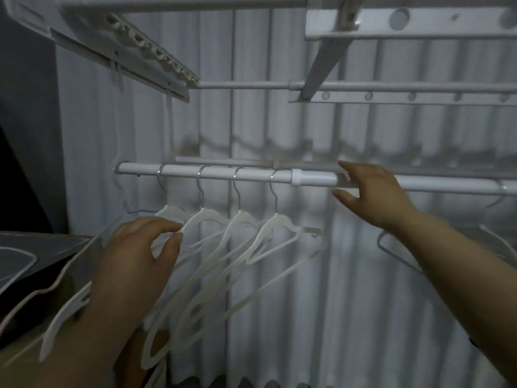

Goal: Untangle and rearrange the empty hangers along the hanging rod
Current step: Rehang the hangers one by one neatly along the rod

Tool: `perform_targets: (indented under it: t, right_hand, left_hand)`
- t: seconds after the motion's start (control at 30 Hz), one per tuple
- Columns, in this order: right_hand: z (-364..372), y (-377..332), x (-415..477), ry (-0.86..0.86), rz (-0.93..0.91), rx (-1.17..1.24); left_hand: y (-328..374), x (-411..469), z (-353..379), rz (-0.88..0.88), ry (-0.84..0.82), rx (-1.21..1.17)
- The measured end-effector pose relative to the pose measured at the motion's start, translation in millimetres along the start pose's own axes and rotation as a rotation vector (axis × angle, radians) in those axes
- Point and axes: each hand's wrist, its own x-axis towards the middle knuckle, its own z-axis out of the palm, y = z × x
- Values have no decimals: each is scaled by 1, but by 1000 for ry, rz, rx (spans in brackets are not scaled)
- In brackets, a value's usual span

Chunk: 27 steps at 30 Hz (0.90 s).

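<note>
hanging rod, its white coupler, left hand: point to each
hanging rod (pixel 219 174): head view, bare stretch between hooks
white coupler (pixel 313 177): head view, its middle
left hand (pixel 137 247): head view, back of hand

White curtain behind (pleated); upper rails.

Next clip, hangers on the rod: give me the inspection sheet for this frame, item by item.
Surface: white rod runs across, with a sleeve joint near the middle.
Job's things: four white hangers hooked on the rod, hooks spaced apart, arms overlapping below.
Clutter: grey wire hanger at right; other hangers at lower left, hooks out of sight.
Grippers: left hand pinches a hanger arm; right hand open at the rod, thumb below, finger above.
Cables: nothing seen.
Surroundings: upper rack, ribbed wall, dim light.
</note>
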Motion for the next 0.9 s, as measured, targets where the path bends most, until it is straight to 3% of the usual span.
perform_targets:
  t: [0.07,0.27,0.47,0.6,0.8,0.9]
  right_hand:
    - [-14,19,-6,29,32,-20]
    - [-68,95,-31,-21,98,-116]
    - [-119,209,-75,-114,165,-198]
    - [-133,265,-88,-155,169,-194]
    - [-115,293,-79,-212,43,-156]
    - [-106,298,-77,-174,-3,-149]
  left_hand:
    - [20,-4,5,88,-31,-5]
    - [101,-34,41,91,-124,-274]
    - [223,-69,127,30,-344,-516]
    - [288,-90,181,-78,-400,-610]
    - [383,-101,220,-376,-586,-875]
    - [408,-102,234,-464,-547,-930]
